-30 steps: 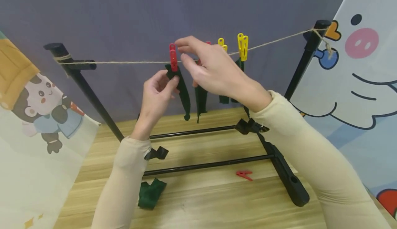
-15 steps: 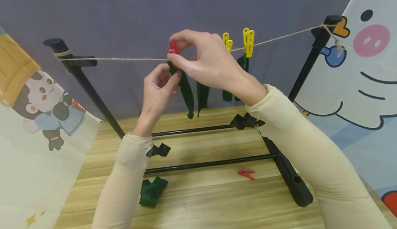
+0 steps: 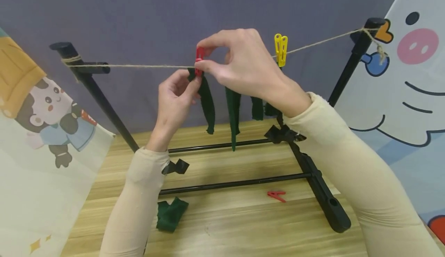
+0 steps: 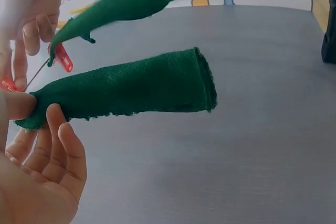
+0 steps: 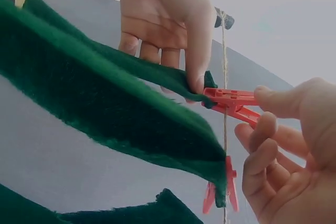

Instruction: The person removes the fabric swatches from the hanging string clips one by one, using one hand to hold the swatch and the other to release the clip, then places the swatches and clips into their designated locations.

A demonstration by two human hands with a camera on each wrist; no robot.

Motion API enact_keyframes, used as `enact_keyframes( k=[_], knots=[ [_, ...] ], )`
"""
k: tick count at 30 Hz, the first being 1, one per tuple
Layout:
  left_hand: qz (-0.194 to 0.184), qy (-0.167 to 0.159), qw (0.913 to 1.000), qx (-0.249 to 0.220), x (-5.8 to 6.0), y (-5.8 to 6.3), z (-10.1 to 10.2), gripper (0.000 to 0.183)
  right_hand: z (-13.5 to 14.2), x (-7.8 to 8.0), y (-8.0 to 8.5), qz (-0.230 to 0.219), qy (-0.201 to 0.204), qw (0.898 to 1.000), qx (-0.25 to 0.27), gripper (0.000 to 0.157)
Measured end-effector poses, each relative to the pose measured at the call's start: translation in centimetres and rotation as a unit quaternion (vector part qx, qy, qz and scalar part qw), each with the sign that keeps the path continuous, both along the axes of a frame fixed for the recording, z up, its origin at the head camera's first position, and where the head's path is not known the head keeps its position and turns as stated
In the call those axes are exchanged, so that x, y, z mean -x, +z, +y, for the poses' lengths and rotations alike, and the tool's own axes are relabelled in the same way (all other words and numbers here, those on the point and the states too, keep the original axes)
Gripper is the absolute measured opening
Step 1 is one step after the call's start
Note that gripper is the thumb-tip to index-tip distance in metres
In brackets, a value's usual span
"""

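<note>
My left hand point(image 3: 175, 98) pinches the top end of a dark green cloth strip point(image 3: 208, 108) between thumb and fingers, just under the twine line point(image 3: 146, 66). With thumb and forefinger, my right hand point(image 3: 245, 62) grips the handles of a red clothespin point(image 3: 199, 60). In the right wrist view that clothespin point(image 5: 231, 98) crosses the twine, its tip at the cloth's corner beside my left thumb. A second green strip point(image 3: 233, 114) hangs to the right; another red clothespin point(image 5: 233, 187) holds it, hidden behind my right hand in the head view.
Further right, a yellow clothespin point(image 3: 281, 50) sits on the line near more green cloth point(image 3: 257, 108). Black posts point(image 3: 101, 98) and crossbars point(image 3: 236, 182) form the rack. A loose red clothespin point(image 3: 276, 196) and a folded green cloth point(image 3: 172, 214) lie on the wooden table point(image 3: 222, 234).
My right hand has moved from beside the red clothespin to gripping its handles. The clothespin has shifted slightly right. The neighbouring green strip hangs differently and lower; my left hand keeps its pinch.
</note>
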State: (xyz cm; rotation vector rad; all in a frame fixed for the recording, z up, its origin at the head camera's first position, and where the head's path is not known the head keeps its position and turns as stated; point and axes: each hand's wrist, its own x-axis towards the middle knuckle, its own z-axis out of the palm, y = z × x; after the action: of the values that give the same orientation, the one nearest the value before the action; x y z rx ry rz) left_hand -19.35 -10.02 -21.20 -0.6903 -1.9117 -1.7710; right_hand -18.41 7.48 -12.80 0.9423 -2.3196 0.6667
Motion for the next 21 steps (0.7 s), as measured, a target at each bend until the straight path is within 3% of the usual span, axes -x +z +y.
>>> enact_keyframes(
  k=[11,21],
  knots=[
    [0.0,0.004,1.0,0.003,0.1,-0.5,-0.3,0.012,0.3,1.1,-1.5,0.08,0.038,0.995,0.053,0.014],
    [-0.007,0.008,0.9999,0.006,0.2,-1.1,-0.8,0.012,0.5,1.0,-1.6,0.094,0.04,0.99,0.097,0.018]
  ],
)
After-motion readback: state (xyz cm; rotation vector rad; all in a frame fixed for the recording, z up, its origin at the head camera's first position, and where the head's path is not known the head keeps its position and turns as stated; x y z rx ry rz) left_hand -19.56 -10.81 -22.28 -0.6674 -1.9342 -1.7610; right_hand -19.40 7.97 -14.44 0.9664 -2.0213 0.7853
